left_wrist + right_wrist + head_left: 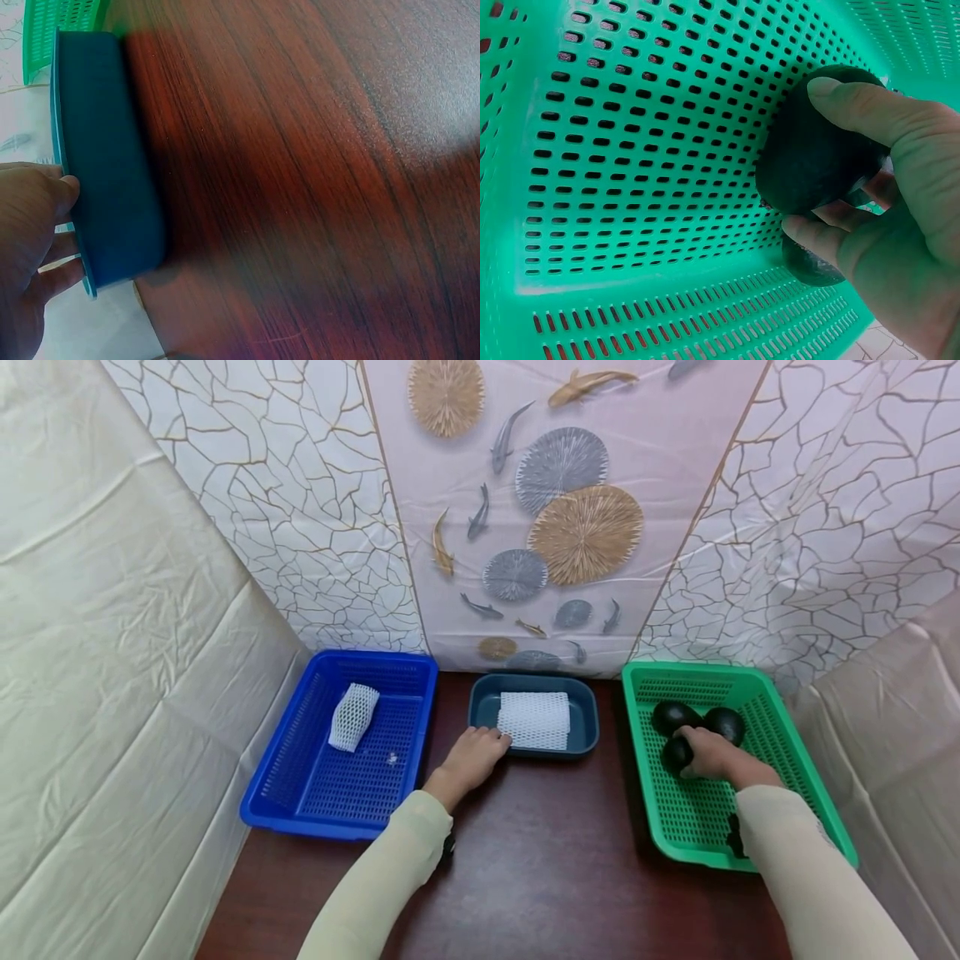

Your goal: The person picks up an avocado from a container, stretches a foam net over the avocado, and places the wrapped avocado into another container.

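My right hand (pixel 705 753) reaches into the green basket (pixel 660 810) and grips a dark avocado (pixel 810 150), thumb on one side and fingers curled on the other. Two more dark avocados (pixel 675 717) lie just beyond it in the basket. At the near left edge of the small dark blue tray (pixel 588 718), my left hand (pixel 472 758) pinches the rim. Its thumb (pixel 69 191) shows on the outer wall in the left wrist view, with fingers over the rim. A white foam net sleeve (pixel 534 720) lies flat in that tray, beside the left fingertips.
At the left stands a blue basket (pixel 337 827) with another white foam net sleeve (pixel 354 718) and a small whitish scrap (pixel 392 758) in it. All three containers stand on a dark brown wooden table (pixel 525 860), with patterned cloth (pixel 525 635) hanging right behind them.
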Motion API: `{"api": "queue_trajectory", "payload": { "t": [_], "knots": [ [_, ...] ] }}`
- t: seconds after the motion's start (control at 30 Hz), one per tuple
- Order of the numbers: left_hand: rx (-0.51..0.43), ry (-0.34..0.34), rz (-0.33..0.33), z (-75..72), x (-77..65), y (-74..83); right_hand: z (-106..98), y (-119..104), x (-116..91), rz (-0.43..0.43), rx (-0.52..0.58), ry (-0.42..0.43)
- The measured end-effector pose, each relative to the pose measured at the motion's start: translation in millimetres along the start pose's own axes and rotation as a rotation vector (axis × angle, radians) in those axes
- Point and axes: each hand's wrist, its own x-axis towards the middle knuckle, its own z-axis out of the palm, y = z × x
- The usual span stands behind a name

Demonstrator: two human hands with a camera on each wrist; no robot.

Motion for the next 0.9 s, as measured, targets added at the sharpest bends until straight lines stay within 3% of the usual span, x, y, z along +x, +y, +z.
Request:
{"api": "queue_trajectory", "payload": {
  "t": [0.33,0.7,0.9],
  "knots": [
    [-0.001,0.002,0.004,1.2,0.3,-1.3,-12.5,-3.9,-6.4,-0.045,-0.009,0.038],
    [0.014,0.000,0.012,-0.6,1.1,0.4,-37.0,-15.4,-15.3,-0.035,0.050,0.017],
    [0.005,-0.008,0.008,-3.1,-0.5,1.2,-43.2,-26.2,-17.8,-0.058,0.058,0.089]
  ]
}}
